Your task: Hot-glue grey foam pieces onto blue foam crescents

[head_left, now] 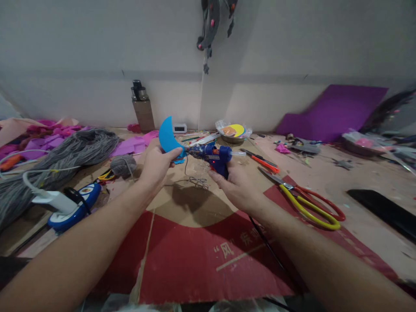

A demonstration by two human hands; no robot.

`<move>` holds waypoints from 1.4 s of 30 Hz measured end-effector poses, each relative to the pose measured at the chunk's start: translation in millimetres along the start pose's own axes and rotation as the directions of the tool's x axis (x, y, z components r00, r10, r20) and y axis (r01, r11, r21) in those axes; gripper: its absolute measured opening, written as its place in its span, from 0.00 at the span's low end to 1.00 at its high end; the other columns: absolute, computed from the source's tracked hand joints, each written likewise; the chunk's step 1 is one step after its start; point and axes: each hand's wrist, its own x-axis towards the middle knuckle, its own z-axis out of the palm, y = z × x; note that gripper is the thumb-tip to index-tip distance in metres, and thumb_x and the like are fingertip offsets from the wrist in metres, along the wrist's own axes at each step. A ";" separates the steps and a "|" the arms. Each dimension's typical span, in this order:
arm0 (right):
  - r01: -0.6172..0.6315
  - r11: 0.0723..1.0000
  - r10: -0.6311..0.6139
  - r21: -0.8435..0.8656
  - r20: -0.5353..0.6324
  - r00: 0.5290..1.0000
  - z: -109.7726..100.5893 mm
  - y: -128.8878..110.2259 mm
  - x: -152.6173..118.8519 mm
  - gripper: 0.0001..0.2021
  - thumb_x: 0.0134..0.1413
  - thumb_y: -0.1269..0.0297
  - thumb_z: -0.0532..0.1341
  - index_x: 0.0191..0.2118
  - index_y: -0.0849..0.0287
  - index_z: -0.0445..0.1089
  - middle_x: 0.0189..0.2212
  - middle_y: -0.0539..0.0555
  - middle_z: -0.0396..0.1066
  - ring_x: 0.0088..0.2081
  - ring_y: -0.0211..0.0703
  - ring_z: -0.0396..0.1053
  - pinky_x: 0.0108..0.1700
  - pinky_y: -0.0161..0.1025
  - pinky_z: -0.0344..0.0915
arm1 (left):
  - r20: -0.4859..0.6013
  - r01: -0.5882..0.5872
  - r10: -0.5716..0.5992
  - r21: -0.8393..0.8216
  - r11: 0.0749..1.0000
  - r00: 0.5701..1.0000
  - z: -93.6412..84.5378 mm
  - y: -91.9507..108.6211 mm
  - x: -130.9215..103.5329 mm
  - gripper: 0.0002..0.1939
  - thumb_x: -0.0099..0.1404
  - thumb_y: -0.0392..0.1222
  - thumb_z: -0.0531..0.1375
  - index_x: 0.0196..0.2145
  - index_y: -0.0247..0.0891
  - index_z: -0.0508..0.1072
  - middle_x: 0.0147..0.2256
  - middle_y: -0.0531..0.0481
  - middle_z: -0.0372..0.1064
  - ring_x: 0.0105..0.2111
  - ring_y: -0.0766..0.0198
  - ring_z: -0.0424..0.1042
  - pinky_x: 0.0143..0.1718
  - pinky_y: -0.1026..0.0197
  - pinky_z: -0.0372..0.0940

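Blue crescent-shaped cutout (168,136), held upright above the table (328,182), pinched at its lower edge in the grip of the left hand (157,164), fingers closed on it. Blue glue gun (214,156), just to the right of that grip, nozzle pointing at the cutout's lower edge and meeting it; the right hand (238,186) is wrapped around its handle, grip clamped on it, black cord trailing back under the forearm. Below both hands, a red and tan cardboard sheet (195,255). Right of the right-hand grip, yellow-and-red scissors (308,203); left of the left-hand grip, grey yarn (65,151)
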 end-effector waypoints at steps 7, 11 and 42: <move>0.016 0.999 -0.016 -0.035 -0.008 1.000 0.7 1.8 -1.5 0.14 0.56 0.63 0.56 0.47 0.61 0.66 0.39 0.59 0.73 0.38 0.49 0.70 0.42 0.47 0.67 | -0.015 -0.013 0.013 -0.003 1.000 1.000 -2.3 -0.1 5.9 0.10 0.48 0.42 0.67 0.24 0.34 0.71 0.23 0.50 0.70 0.20 0.70 0.64 0.19 0.67 0.53; -0.011 1.000 0.011 -0.009 0.006 1.000 0.4 0.7 -0.8 0.16 0.56 0.61 0.56 0.49 0.61 0.65 0.39 0.60 0.73 0.40 0.51 0.70 0.43 0.48 0.67 | -0.008 0.001 -0.001 -0.006 1.000 1.000 -1.0 -0.3 4.2 0.11 0.47 0.42 0.67 0.25 0.34 0.71 0.24 0.49 0.71 0.22 0.69 0.66 0.19 0.67 0.53; -0.011 1.000 0.011 -0.003 -0.016 1.000 0.7 1.5 -0.7 0.17 0.56 0.61 0.56 0.50 0.60 0.65 0.42 0.61 0.74 0.43 0.52 0.70 0.46 0.49 0.66 | 0.001 0.003 -0.003 0.034 0.999 1.000 -2.4 -3.9 5.3 0.12 0.47 0.43 0.68 0.27 0.35 0.72 0.25 0.50 0.71 0.20 0.70 0.64 0.21 0.66 0.55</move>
